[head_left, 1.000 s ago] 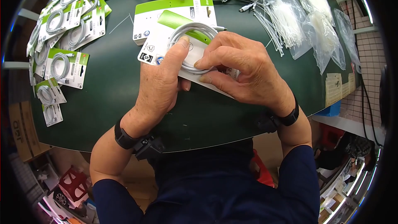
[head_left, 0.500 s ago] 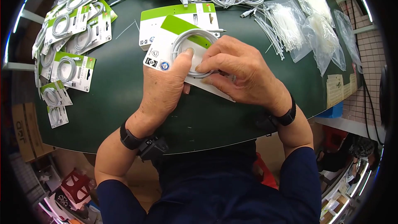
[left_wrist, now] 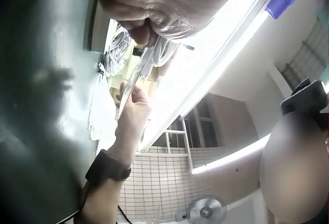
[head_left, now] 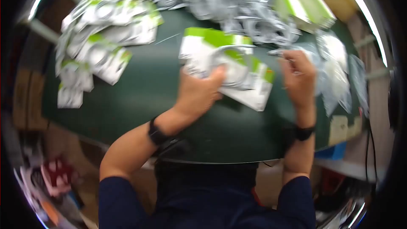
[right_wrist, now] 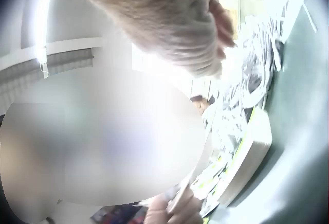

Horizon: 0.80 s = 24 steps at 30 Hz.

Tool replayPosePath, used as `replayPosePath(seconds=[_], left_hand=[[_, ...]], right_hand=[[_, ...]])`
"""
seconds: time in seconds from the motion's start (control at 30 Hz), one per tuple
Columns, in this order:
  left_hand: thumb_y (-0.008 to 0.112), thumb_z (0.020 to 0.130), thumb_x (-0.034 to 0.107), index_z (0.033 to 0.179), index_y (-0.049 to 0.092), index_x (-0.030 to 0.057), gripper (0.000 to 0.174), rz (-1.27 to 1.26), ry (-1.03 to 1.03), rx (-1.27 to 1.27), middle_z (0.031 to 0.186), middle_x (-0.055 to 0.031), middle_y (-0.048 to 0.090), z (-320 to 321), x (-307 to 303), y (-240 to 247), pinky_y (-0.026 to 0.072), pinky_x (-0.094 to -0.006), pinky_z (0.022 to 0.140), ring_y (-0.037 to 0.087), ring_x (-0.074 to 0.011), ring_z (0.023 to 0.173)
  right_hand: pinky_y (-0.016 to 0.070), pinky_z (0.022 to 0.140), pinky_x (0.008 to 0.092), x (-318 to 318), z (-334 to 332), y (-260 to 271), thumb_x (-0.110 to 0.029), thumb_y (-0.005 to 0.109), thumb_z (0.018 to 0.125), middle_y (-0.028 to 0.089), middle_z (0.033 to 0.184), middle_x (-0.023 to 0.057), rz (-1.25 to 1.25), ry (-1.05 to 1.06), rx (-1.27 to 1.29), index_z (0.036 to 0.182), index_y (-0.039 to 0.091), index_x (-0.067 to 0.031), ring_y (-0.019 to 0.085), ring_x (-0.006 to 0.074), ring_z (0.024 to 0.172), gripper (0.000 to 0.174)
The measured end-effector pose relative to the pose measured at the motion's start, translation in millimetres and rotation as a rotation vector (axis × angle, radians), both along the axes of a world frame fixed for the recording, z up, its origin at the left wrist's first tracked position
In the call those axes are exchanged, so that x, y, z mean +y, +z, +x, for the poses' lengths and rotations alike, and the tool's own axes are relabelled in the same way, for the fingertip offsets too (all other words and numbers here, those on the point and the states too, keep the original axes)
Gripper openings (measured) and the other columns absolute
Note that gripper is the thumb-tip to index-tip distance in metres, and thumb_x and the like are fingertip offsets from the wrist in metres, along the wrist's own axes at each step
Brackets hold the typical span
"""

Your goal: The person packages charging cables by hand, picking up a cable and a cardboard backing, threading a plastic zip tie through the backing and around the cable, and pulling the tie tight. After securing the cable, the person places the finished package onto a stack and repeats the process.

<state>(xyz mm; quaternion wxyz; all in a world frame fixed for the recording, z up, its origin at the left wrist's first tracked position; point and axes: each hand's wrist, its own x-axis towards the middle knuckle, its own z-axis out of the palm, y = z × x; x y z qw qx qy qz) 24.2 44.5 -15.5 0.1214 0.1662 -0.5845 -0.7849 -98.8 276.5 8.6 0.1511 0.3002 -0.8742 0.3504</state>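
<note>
In the head view my left hand [head_left: 198, 90] grips a white and green card [head_left: 253, 96], its thumb over a coiled light cable [head_left: 236, 47] lying on the card. In the left wrist view that card [left_wrist: 134, 80] is seen edge-on below my left hand [left_wrist: 164, 3]. My right hand [head_left: 300, 78] is off the card, to its right, beside the clear bags, with fingers bent. Blur hides whether it pinches anything. The right wrist view shows my right hand [right_wrist: 180, 31] with its fingertips partly hidden. A card stack [head_left: 191, 44] lies behind the held card.
Packaged cables on cards [head_left: 106, 55] overlap at the left. Loose coiled cables [head_left: 216, 0] are heaped at the back, with green and white card stacks [head_left: 313, 6] at back right. Clear bags [head_left: 335, 68] of white ties lie right, near a paper label [head_left: 338, 128] at the table edge.
My right hand has left the coil and card and moved right, toward the bags. The left hand still holds the card and cable. The head view has shifted and blurred.
</note>
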Motion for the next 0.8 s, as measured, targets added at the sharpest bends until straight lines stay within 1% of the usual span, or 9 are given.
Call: replayPosePath(seconds=[0.07, 0.1, 0.13, 0.17, 0.2, 0.3, 0.37, 0.67, 0.8], left_hand=[[0.068, 0.095, 0.012, 0.101, 0.065, 0.0025, 0.012, 0.103, -0.034, 0.1, 0.075, 0.0003, 0.063, -4, -2, -10, 0.0434, -0.027, 0.044, 0.054, -0.0073, 0.053], [0.067, 0.091, 0.01, 0.104, 0.065, -0.0007, 0.016, 0.117, -0.077, 0.124, 0.079, -0.0019, 0.066, -5, -4, -12, 0.0498, -0.0298, 0.051, 0.059, -0.0101, 0.058], [0.064, 0.089, 0.008, 0.109, 0.065, -0.0047, 0.024, 0.101, -0.084, 0.11, 0.089, -0.0073, 0.071, -2, -7, -6, 0.0571, -0.0344, 0.068, 0.067, -0.0157, 0.075], [0.063, 0.088, 0.007, 0.111, 0.064, -0.0063, 0.027, 0.109, -0.009, 0.229, 0.094, -0.0101, 0.072, -9, -1, -16, 0.0572, -0.0359, 0.076, 0.068, -0.018, 0.083], [0.062, 0.088, 0.007, 0.114, 0.064, -0.0079, 0.03, 0.118, 0.043, 0.358, 0.099, -0.0128, 0.073, -14, 2, -24, 0.0574, -0.0375, 0.085, 0.069, -0.0204, 0.092], [0.061, 0.086, 0.006, 0.116, 0.063, -0.0093, 0.033, 0.139, -0.103, 0.204, 0.102, -0.0172, 0.072, -5, -9, -16, 0.0568, -0.0382, 0.089, 0.07, -0.0225, 0.096], [0.061, 0.086, 0.006, 0.116, 0.063, -0.0098, 0.034, 0.104, -0.07, 0.235, 0.101, -0.0181, 0.073, -6, -7, -17, 0.0568, -0.0382, 0.089, 0.07, -0.0231, 0.096], [0.062, 0.085, 0.007, 0.11, 0.065, -0.0093, 0.03, -0.061, 0.038, 0.362, 0.097, -0.0195, 0.074, -7, 0, -29, 0.0568, -0.0375, 0.084, 0.071, -0.0239, 0.089], [0.067, 0.087, 0.01, 0.102, 0.07, -0.0039, 0.021, -0.054, -0.009, 0.359, 0.091, -0.0137, 0.074, -10, -5, -31, 0.0566, -0.0368, 0.075, 0.069, -0.0186, 0.079]], right_hand=[[0.056, 0.075, 0.0391, 53, -49, -31, -0.014, 0.076, 0.092, 0.072, 0.102, 0.0181, 0.4, -0.144, 0.132, 0.108, 0.072, 0.0017, 0.07, 0.0317, 0.085, 0.023], [0.0551, 0.082, 0.044, 87, -74, -47, -0.021, 0.079, 0.09, 0.073, 0.101, 0.0192, 0.474, -0.134, 0.115, 0.107, 0.072, 0.0022, 0.07, 0.0351, 0.09, 0.03], [0.0532, 0.087, 0.0472, 104, -84, -50, -0.024, 0.08, 0.088, 0.073, 0.098, 0.0198, 0.57, -0.143, 0.001, 0.102, 0.073, 0.0023, 0.069, 0.0372, 0.096, 0.03], [0.0541, 0.08, 0.0451, 115, -95, -54, -0.021, 0.079, 0.088, 0.073, 0.091, 0.0184, 0.712, -0.182, -0.02, 0.1, 0.072, 0.0029, 0.07, 0.0349, 0.087, 0.028], [0.0538, 0.076, 0.0438, 115, -100, -55, -0.018, 0.078, 0.088, 0.072, 0.087, 0.0174, 0.667, -0.177, -0.135, 0.101, 0.071, 0.0033, 0.069, 0.0326, 0.081, 0.026], [0.0531, 0.069, 0.0421, 131, -117, -69, -0.014, 0.076, 0.088, 0.07, 0.082, 0.0166, 0.582, -0.167, -0.277, 0.102, 0.07, 0.0039, 0.067, 0.0294, 0.073, 0.024], [0.0525, 0.066, 0.0413, 140, -129, -75, -0.011, 0.074, 0.087, 0.07, 0.081, 0.0169, 0.506, -0.161, -0.349, 0.104, 0.069, 0.0042, 0.066, 0.0279, 0.07, 0.023], [0.0523, 0.069, 0.0384, 126, -114, -70, -0.009, 0.07, 0.089, 0.067, 0.078, 0.014, 0.542, -0.199, -0.148, 0.098, 0.069, 0.0042, 0.064, 0.0254, 0.071, 0.016], [0.0521, 0.074, 0.0463, 123, -99, -64, -0.018, 0.071, 0.089, 0.072, 0.09, 0.0209, 0.666, -0.165, 0.04, 0.096, 0.073, 0.0021, 0.068, 0.0385, 0.079, 0.022]])
